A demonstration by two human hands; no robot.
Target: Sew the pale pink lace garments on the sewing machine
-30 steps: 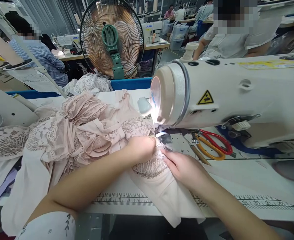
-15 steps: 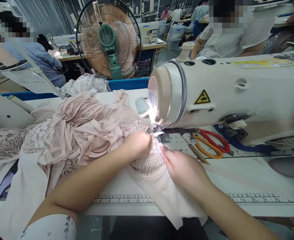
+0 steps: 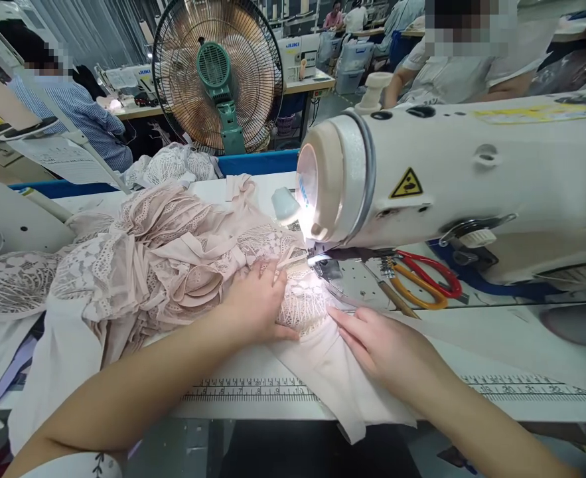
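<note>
A pale pink lace bra lies under the lit needle area of the sewing machine. My left hand rests flat on the bra, left of the needle, fingers spread and thumb pointing right. At the bra's right edge, my right hand pinches the fabric between thumb and forefinger. The plain pink band hangs over the table's front edge. The stitching point itself is lost in glare.
Left of my hands, a heap of pink lace bras covers the table. Red-handled scissors, yellow-handled scissors and a wooden-handled tool lie under the machine arm. A large fan stands behind; co-workers sit beyond.
My left hand has opened from a closed grip near the needle and moved left and down, lying flat on the lace. My right hand has shifted slightly down and right along the edge.
</note>
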